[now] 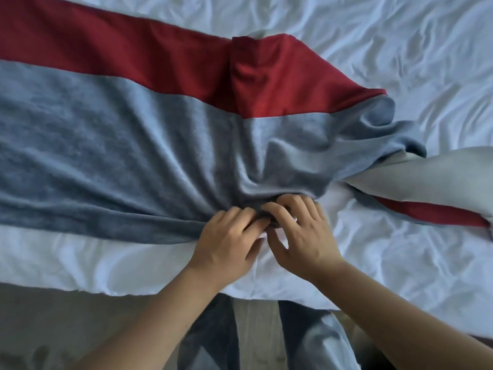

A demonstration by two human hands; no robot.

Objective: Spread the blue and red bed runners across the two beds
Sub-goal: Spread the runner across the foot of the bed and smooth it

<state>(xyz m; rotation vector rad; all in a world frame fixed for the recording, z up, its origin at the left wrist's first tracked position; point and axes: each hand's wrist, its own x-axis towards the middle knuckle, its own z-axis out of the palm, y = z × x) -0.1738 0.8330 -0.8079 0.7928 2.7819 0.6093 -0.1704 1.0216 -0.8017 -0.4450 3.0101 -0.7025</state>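
A bed runner with a wide grey-blue band [106, 134] and a red band [149, 62] lies flat over the left part of the white bedding. Toward the right it bunches up and folds over, showing a pale underside [432, 177] and a red strip [426, 212]. My left hand [226, 241] and my right hand [301, 233] sit side by side at the runner's near edge. Both pinch the gathered blue fabric between fingers and thumb. Folds radiate from that spot.
Wrinkled white bedding [400, 62] stretches to the right and back. The near edge of the bed [80, 279] runs across the lower frame, with pale floor [53, 329] below. My legs in blue-grey trousers [314, 343] stand against the bed edge.
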